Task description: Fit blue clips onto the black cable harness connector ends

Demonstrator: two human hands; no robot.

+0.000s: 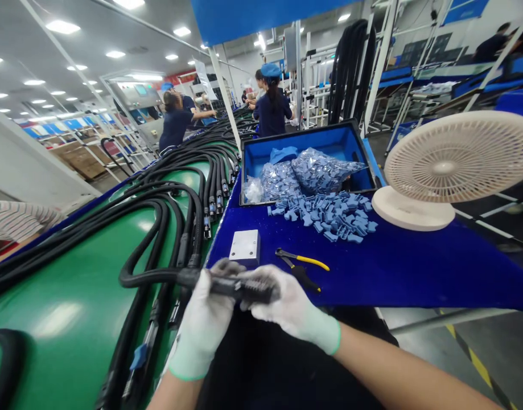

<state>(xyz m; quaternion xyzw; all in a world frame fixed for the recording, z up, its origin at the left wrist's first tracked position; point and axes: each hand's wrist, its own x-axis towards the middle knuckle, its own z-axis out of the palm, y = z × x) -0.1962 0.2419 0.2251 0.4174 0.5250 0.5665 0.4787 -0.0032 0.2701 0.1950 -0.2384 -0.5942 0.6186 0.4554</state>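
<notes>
Currently, left hand [208, 313]: in a white glove, I see it curled closed around the black hose end [221, 285], thumb on top.
Right hand [282, 302]: also gloved in white, closed round the other end of that same piece, by its ribbed-looking tip [261, 289]; motion blur hides the finer detail from me.
Held hose [159, 277]: the end piece lies nearly level between both hands, in front of the metal block, and the flexible part bends away to the left over the green surface [65, 353].
Other hoses [197, 199]: a long row of black ones curves across the green, many ends pointing toward me; one near the lower left carries a blue piece [138, 357].
Metal block [245, 245]: on the blue tabletop [415, 273], just beyond the hands.
Pliers [310, 263]: right of the block, handles spread, one yellow, the other mostly black.
Loose blue clips [338, 216]: heaped in front of the tray [299, 132], which holds clear bags [316, 171] of similar clips.
Fan [443, 168]: pale, on a round base, right of the heap.
Co-workers: a striped sleeve [20, 222] at far left; a person in a blue cap [270, 108] stands beyond the tray.
</notes>
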